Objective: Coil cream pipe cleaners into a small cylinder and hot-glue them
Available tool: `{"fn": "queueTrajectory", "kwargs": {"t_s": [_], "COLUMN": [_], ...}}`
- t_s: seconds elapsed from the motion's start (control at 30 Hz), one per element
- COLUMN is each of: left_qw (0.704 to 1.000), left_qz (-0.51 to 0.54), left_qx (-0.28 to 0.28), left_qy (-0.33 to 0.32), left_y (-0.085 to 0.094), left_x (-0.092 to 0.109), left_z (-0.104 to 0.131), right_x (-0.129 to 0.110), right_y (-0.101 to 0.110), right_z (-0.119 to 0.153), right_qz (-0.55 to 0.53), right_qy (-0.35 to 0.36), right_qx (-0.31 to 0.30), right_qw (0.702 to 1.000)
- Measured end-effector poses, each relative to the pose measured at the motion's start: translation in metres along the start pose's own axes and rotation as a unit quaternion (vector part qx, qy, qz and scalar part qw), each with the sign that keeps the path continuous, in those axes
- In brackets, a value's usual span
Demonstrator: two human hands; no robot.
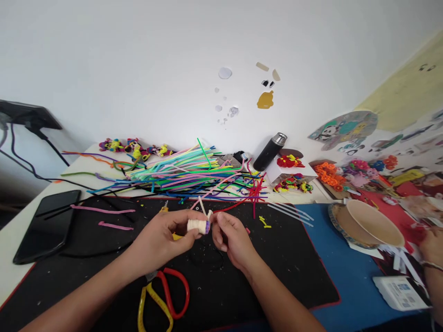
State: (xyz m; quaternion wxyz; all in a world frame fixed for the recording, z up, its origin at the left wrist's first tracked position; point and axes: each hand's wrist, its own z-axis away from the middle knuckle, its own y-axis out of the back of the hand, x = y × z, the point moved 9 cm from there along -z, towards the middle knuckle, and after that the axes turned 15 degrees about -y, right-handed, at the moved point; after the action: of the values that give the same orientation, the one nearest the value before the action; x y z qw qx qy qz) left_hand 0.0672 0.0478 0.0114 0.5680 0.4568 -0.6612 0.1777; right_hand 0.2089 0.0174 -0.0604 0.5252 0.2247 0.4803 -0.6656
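Note:
My left hand (166,235) pinches a cream coil of wound pipe cleaner (196,225) between thumb and fingers. One end of the coil is purple, and short cream stems (201,205) stick up from it. Close beside the purple end is my right hand (233,237), its thumb pressed to curled fingers. Whatever those fingertips grip is too small or hidden to make out. Below my left wrist lie scissors (169,295) with one red and one yellow handle, their blades partly covered by my arm. A yellow-handled tool (164,209) shows partly behind my left hand.
A heap of colourful pipe cleaners (180,173) spans the back of the black mat (277,272). Left are a phone (46,226) and pink pieces (104,210). A black flask (270,152) leans behind. At right are a bowl (375,223) and another person's hand (432,246).

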Motion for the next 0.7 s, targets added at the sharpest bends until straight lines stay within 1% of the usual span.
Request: {"fn": "queueTrajectory", "kwargs": {"t_s": [0.07,0.13,0.27,0.4,0.5,0.6,0.7], "left_qw": [0.999,0.997,0.994,0.989,0.982,0.974,0.965], "left_qz": [-0.011,-0.016,0.01,0.069,0.11,0.158,0.209], "left_qx": [-0.043,-0.074,-0.108,-0.117,-0.113,-0.102,-0.084], "left_qy": [-0.023,-0.032,-0.001,0.06,0.1,0.124,0.136], "left_y": [-0.009,-0.016,-0.024,-0.03,-0.033,-0.034,-0.035], "left_x": [0.004,0.005,-0.001,-0.013,-0.024,-0.031,-0.033], "left_z": [0.0,0.0,0.003,0.006,0.008,0.009,0.01], "right_x": [-0.002,-0.004,-0.005,-0.004,-0.007,-0.011,-0.011], "right_y": [-0.001,-0.002,0.0,0.004,0.002,-0.001,-0.003], "right_z": [-0.001,-0.001,0.001,0.001,0.001,0.003,0.004], "right_qz": [-0.013,-0.015,-0.007,-0.003,-0.011,-0.017,-0.013], "right_qy": [0.0,-0.001,-0.001,-0.014,-0.014,-0.014,-0.016], "right_qx": [-0.002,-0.004,-0.001,0.016,0.016,0.012,0.01], "right_qw": [1.0,1.0,1.0,1.0,1.0,1.0,1.0]}}
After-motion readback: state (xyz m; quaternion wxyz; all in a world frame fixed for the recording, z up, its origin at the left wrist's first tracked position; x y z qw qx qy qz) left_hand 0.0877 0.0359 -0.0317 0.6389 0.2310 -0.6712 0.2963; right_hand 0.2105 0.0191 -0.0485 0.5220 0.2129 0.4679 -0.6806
